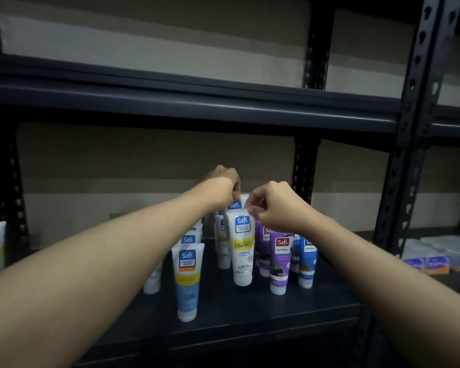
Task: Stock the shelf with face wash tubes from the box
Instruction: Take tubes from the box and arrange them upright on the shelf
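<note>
You face a dark metal shelving rack (186, 100) under dim, uneven light. Its upper shelf (117, 75) spans the view from 9 to 3 o'clock, with a heavy front beam. The lower shelf deck (250, 309) lies at 6 o'clock, dark and matt. A perforated front upright (414, 88) rises at 2 o'clock, a rear upright (316, 49) stands at 1 o'clock, and a left upright (14, 195) sits in shadow at 9 o'clock. Behind the rack, the wall (144, 160) carries horizontal bands, tan above a pale stripe. A second bay (457, 123) adjoins at 3 o'clock.
</note>
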